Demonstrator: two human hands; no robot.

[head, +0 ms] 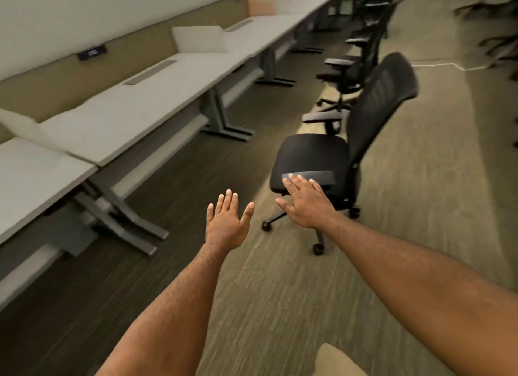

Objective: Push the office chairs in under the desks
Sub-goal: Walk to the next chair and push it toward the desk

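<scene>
- I see my left hand point(227, 222) held out flat over the floor point(280, 305), fingers spread apart, holding nothing.
- My right hand point(306, 202) is flat and spread apart too, with its fingertips point(291, 178) by the near grey armrest point(308, 177) of the black chair point(314, 157). I cannot tell if they touch it.
- The black chair stands out on the floor, well apart from the long white desk point(134, 115) on the left. Its seat is not under the desk.
- Its tall back point(384, 101) leans away to the right.
- More black chairs point(347, 73) stand in a row behind it, beside the desks but not pushed in.
- A white folded thing point(200, 39) stands on the desk farther back.
</scene>
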